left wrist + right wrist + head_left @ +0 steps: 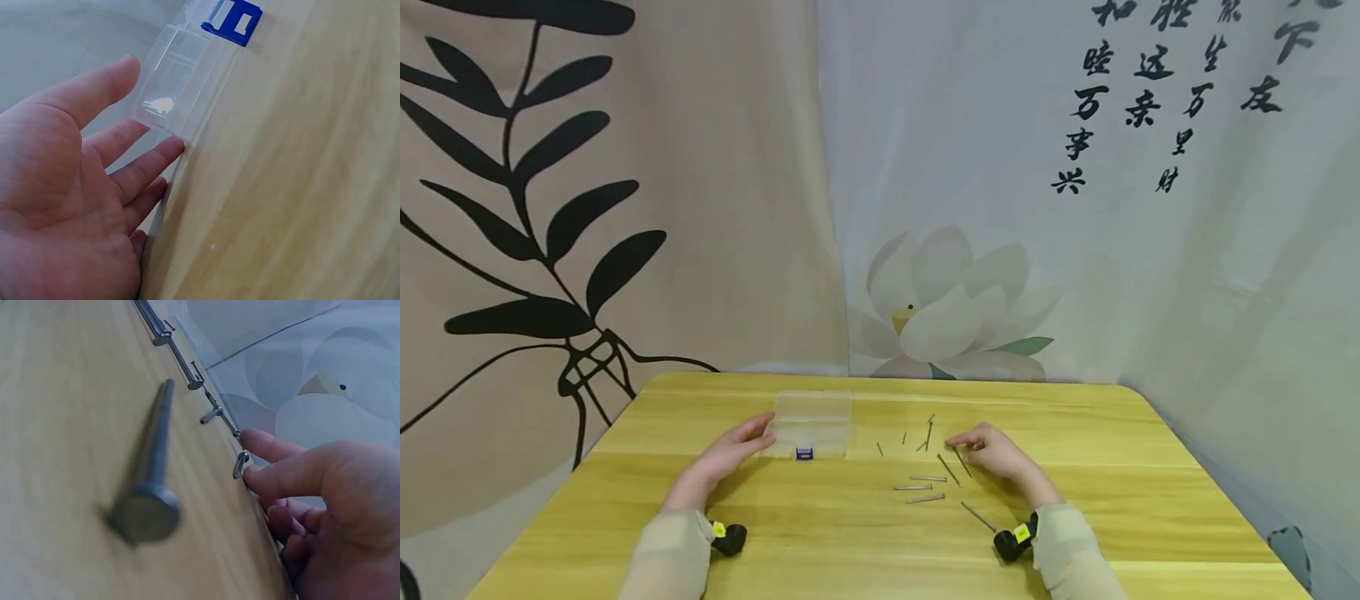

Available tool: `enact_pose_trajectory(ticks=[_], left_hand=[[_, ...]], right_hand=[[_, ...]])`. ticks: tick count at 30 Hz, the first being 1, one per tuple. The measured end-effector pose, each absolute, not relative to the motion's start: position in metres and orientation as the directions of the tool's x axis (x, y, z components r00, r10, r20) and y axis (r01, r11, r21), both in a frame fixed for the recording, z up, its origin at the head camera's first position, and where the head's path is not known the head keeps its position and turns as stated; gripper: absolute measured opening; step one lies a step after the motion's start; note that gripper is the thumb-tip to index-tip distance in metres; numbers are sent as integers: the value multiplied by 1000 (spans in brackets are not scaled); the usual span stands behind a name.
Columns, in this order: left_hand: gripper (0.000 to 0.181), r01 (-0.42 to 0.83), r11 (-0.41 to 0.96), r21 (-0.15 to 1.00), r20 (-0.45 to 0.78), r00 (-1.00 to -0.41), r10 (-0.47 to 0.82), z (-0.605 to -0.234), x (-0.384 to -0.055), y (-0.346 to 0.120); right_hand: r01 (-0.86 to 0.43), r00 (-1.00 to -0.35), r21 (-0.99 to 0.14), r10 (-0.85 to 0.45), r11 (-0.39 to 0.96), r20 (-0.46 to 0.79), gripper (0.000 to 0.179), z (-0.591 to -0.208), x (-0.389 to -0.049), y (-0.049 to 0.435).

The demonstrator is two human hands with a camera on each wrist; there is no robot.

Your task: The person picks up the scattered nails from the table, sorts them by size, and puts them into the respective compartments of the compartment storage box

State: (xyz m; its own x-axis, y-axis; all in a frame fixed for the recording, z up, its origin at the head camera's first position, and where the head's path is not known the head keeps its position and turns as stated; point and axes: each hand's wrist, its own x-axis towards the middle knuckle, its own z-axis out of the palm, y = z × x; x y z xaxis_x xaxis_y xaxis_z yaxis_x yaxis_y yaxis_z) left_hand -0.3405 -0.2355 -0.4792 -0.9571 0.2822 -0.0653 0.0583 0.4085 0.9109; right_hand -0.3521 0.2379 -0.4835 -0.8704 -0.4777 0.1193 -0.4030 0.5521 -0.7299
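Observation:
A clear plastic box (812, 421) with a blue latch (805, 454) lies toward the back of the table. At its left end is my left hand (741, 446), thumb and fingers spread, fingertips at the box edge in the left wrist view. My right hand (996, 454) is low over the table, right of the scattered nails. One nail (962, 462) lies by its fingertips; the right wrist view shows that nail (240, 464) at the thumb tip, with index finger and thumb apart. I cannot tell whether the thumb touches it. The other right fingers are loosely curled.
Several nails lie between the hands, among them a horizontal group (925, 489) and small ones (904, 437) farther back. A long nail (978, 517) lies near the right wrist camera (1013, 542). Behind the wooden table (820, 533) hangs a printed curtain (737, 208).

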Motion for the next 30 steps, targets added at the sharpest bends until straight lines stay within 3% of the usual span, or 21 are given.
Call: enact_pose_trajectory(ticks=[14,30], left_hand=[[65,45,421,906,-83,-956,282,-477,-336,-234],[64,49,427,903,-76,-960,270,-476,-339,-230]], right_hand=[[-344,-907,-723,-412,599,90,32,-485,-349,236],[-204,-970,-771,-233,603,74,26,-485,-351,234]])
